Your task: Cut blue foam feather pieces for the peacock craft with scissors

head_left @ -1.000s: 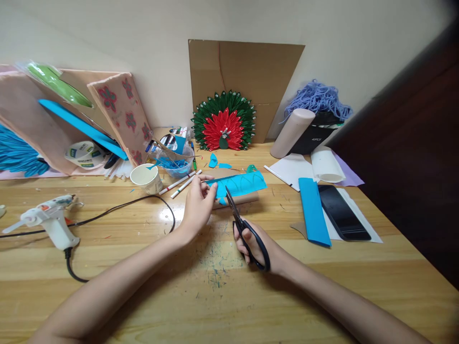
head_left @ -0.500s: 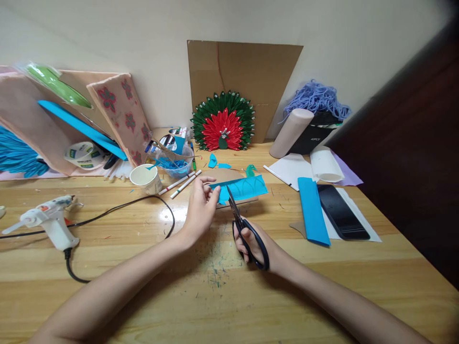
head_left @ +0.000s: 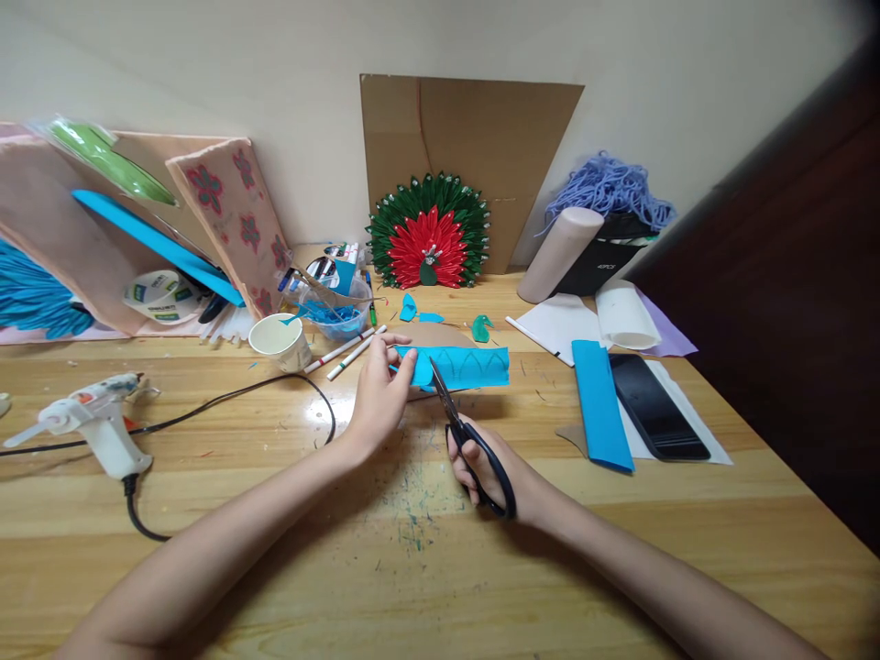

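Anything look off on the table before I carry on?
Yes: dark and blue-green stains mark the wooden tabletop left of the scissors, odd against the plain grain. I see nothing spilled.

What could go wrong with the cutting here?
The left hand pinches the blue strip close to the scissors, so a fingertip might get nicked. The cut could stray from the drawn outlines. The glue gun's cord runs up against the left forearm in view; it might get tugged.

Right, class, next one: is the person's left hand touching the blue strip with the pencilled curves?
Touching. The head view shows the left hand gripping the blue strip at its left end, thumb over it.
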A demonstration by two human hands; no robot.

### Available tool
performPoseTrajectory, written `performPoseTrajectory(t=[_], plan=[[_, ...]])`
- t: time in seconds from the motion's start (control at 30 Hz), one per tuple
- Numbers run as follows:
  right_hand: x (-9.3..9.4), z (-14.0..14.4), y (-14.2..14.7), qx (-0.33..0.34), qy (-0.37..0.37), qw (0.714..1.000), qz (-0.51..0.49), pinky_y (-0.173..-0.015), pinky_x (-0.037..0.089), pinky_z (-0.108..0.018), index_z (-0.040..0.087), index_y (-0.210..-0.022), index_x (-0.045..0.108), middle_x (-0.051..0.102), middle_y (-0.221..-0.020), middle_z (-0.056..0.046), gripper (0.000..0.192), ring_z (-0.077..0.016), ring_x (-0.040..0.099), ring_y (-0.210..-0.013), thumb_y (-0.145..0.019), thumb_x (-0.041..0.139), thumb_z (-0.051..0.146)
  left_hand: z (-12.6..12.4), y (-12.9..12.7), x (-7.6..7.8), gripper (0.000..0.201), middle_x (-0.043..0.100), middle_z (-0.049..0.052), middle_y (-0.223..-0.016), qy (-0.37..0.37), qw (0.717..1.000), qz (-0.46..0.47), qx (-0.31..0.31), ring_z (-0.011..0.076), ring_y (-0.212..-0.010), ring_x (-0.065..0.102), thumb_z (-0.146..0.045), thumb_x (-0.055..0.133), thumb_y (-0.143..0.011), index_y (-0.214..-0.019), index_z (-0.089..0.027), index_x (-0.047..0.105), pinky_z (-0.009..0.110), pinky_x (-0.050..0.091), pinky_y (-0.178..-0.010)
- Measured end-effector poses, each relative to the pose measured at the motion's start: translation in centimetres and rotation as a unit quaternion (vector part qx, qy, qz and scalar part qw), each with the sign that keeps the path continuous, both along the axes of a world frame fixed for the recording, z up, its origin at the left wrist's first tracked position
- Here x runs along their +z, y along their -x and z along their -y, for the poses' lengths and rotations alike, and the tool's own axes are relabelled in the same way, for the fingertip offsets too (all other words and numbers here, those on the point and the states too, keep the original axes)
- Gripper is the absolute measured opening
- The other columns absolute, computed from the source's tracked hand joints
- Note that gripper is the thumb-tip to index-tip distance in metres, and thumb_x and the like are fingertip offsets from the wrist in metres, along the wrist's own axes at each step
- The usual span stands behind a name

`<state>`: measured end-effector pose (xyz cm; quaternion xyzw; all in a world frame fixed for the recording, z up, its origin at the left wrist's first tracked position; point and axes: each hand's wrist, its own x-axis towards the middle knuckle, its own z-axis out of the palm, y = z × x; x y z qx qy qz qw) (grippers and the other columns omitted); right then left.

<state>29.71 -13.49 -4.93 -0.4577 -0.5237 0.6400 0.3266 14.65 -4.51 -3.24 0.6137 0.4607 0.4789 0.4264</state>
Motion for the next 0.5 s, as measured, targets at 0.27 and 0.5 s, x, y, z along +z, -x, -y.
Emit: performPoseTrajectory(t=[0.27, 0.5], plan=[[0.43, 0.01, 0.43, -0.016, 0.025, 1.0, -0.01, -0.035, 0.036, -0.018, 0.022, -0.081, 0.037, 0.034, -0.051, 0.01, 0.07, -0.0057, 0.035, -0.038, -0.058, 0.037, 0.087, 0.98, -0.33, 0.15, 0.019, 0.035, -0.005, -0.065, 0.008, 1.0, 0.014, -0.02, 0.0098, -0.057, 0.036, -0.03, 0.051, -0.086, -0.102, -0.019, 0.048, 0.021, 0.032, -0.057], [-0.13, -0.08, -0.28, -0.001, -0.011, 1.0, 0.002, -0.036, 0.035, -0.017, 0.021, -0.081, 0.039, 0.035, -0.053, 0.009, 0.059, -0.0047, 0.034, -0.039, -0.069, 0.041, 0.078, 0.64, -0.25, 0.09, 0.018, 0.033, -0.006, -0.065, 0.004, 1.0, 0.007, -0.025, 0.0099, -0.058, 0.036, -0.03, 0.048, -0.088, -0.103, -0.02, 0.046, 0.021, 0.032, -0.058]])
